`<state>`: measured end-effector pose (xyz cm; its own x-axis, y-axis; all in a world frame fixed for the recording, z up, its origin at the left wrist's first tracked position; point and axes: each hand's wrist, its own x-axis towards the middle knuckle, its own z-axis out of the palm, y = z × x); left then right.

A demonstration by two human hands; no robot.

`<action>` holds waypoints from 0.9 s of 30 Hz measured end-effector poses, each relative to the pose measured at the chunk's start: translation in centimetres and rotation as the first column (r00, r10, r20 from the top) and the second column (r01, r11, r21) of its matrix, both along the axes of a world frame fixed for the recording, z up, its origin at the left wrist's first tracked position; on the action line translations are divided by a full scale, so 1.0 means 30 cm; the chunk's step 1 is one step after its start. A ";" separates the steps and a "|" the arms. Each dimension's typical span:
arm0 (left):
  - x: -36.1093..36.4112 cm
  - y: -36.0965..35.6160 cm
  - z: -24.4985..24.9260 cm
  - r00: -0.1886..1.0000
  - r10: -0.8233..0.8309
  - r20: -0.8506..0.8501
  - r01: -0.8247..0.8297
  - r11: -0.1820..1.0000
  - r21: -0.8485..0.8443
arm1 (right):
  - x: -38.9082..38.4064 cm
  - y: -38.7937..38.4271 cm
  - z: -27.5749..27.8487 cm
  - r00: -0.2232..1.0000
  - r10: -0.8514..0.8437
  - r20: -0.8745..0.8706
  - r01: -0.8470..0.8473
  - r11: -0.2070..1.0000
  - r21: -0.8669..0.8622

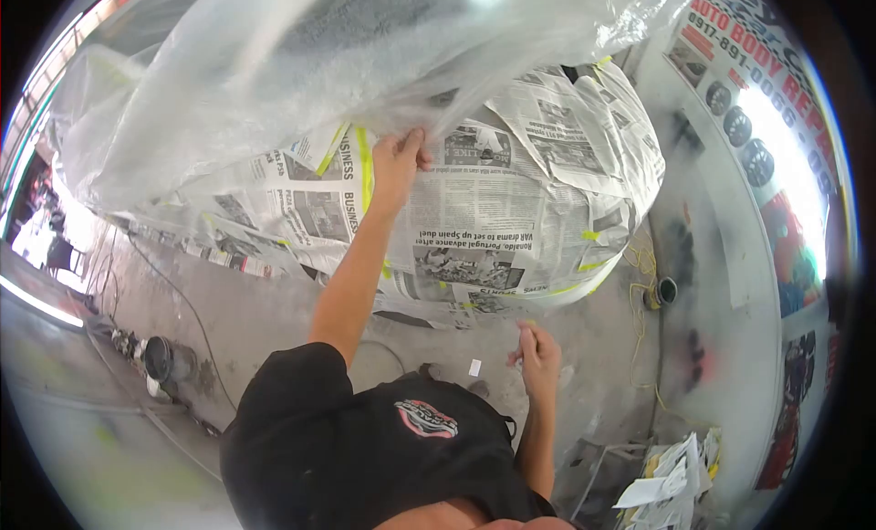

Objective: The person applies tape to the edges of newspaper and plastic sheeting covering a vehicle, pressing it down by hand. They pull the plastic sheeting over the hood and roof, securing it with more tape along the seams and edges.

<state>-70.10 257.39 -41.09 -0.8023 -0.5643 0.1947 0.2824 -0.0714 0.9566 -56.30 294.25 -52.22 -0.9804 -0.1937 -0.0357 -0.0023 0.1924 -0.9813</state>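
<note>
A car body covered in newspaper curves across the middle of the view, with strips of yellow-green masking tape along the paper seams. Over its upper part drapes a clear plastic sheet. My left hand is closed at the sheet's lower edge, pinching the plastic against the newspaper beside a tape strip. Lower down, apart from the car, my right hand has its fingers curled together. A small yellowish bit shows at its fingertips, too small to make out.
A dark can and a yellow cord are by the right wall. Crumpled papers lie at lower right. A metal pot and a hose are on the left floor. A white scrap lies near my feet.
</note>
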 end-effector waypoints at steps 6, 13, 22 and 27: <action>-0.015 0.057 -0.111 0.986 0.067 -0.151 0.033 0.815 0.579 | -0.347 -0.283 0.352 0.844 0.225 -0.487 -0.207 0.974 0.092; -0.095 -0.016 -0.184 0.982 -0.003 -0.191 0.104 0.846 0.523 | -0.656 -0.726 0.535 0.800 0.076 -0.595 0.022 0.987 0.156; 0.161 0.353 0.119 0.974 0.134 -0.181 -0.189 0.921 -0.339 | -0.741 -0.794 0.481 0.828 0.017 -0.560 0.000 1.000 0.030; -0.124 0.527 0.351 0.931 -0.336 0.145 0.365 0.826 -0.430 | -0.756 -0.882 0.340 0.377 -0.453 -0.808 0.229 0.891 -0.393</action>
<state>-73.81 273.22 -30.56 -0.9479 -0.1080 0.2995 0.2602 0.2797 0.9242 -78.98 267.79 -42.01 -0.4458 0.2730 0.8525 -0.8374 0.2091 -0.5049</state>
